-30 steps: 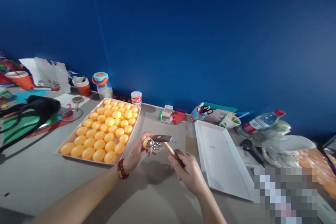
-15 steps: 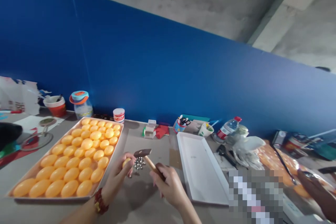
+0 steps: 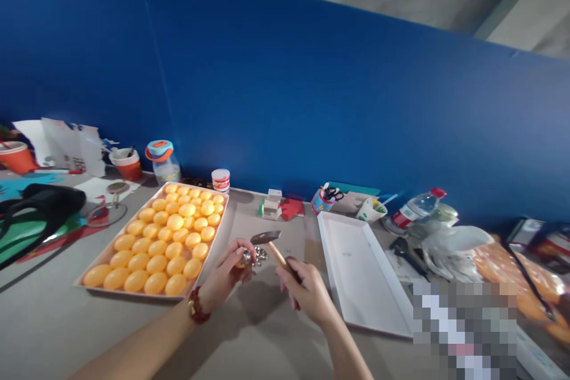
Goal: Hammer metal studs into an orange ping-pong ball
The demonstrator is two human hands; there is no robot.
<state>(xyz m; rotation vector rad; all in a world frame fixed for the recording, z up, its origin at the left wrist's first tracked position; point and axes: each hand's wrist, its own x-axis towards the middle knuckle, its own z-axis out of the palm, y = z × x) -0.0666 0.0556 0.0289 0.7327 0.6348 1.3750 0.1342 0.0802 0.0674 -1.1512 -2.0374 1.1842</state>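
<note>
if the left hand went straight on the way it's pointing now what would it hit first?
The left hand would probably meet the small shiny metal balls just beyond it; the hammer head is close to that line too, though depth is unclear here.

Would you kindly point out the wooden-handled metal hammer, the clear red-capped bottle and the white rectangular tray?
Wooden-handled metal hammer [image 3: 276, 253]: head camera view, on its handle.
Clear red-capped bottle [image 3: 408, 214]: head camera view, on its label.
White rectangular tray [image 3: 363, 276]: head camera view, on its bare floor.
</note>
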